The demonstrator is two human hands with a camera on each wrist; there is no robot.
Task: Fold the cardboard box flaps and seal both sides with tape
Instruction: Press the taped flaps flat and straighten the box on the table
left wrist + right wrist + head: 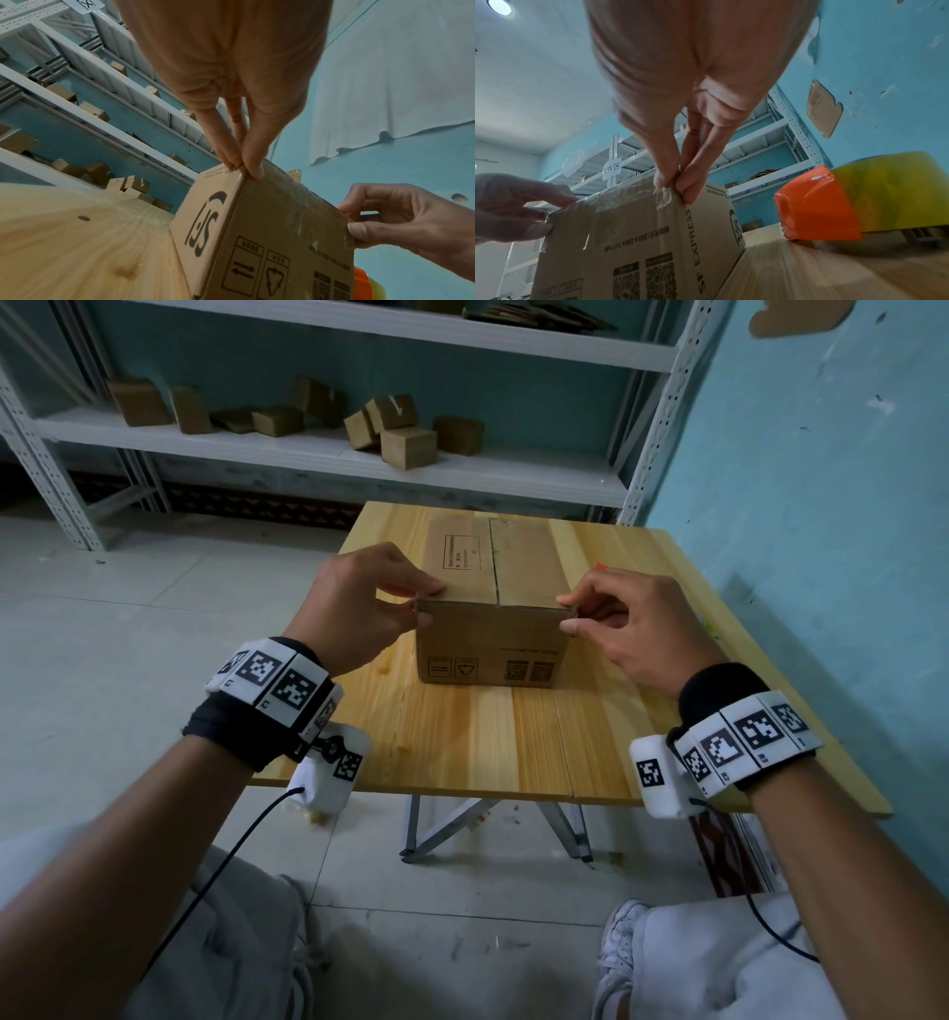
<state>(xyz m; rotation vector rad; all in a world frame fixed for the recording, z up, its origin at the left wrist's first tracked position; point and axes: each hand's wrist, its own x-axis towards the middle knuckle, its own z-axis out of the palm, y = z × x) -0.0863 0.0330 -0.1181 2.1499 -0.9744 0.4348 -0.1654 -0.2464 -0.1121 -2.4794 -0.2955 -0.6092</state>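
Note:
A brown cardboard box (490,639) stands on the wooden table (462,742) with its top flaps folded flat and meeting at a centre seam. Clear tape (618,194) lies wrinkled along the box's near top edge. My left hand (430,604) pinches the near left top corner between thumb and fingers. My right hand (567,613) pinches the near right top corner, where a crumpled tape end (663,198) sits under the fingertips. The wrist views show the same pinches, the left hand (244,168) and the right hand (672,184).
An orange tape dispenser (816,205) with a yellowish roll lies on the table right of the box, mostly hidden behind my right hand in the head view. A white shelf (328,449) with several small boxes stands behind the table. A blue wall (796,505) borders the right side.

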